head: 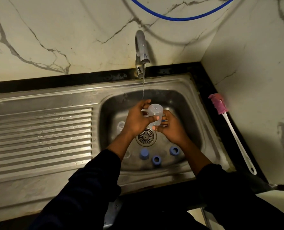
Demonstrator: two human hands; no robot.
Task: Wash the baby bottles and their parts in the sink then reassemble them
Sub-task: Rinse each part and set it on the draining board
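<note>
Over the sink basin (pixel 184 103) my left hand (pixel 136 120) grips a clear baby bottle (pixel 155 113), its base turned up toward me. My right hand (pixel 172 128) holds the bottle's lower end from the right, fingers curled round it. A thin stream of water (pixel 143 87) runs from the tap (pixel 141 52) and lands just behind my left fingers. On the basin floor lie three blue parts: a cap (pixel 144 154) and two rings (pixel 156 160) (pixel 174 151). A clear part (pixel 121 126) lies left of my left wrist, partly hidden.
The ribbed steel draining board (pixel 41 136) stretches left of the basin. A pink-headed bottle brush (pixel 232 130) with a white handle lies on the black counter edge at the right. The drain strainer (pixel 145 136) sits under my hands. Marble walls close in behind and right.
</note>
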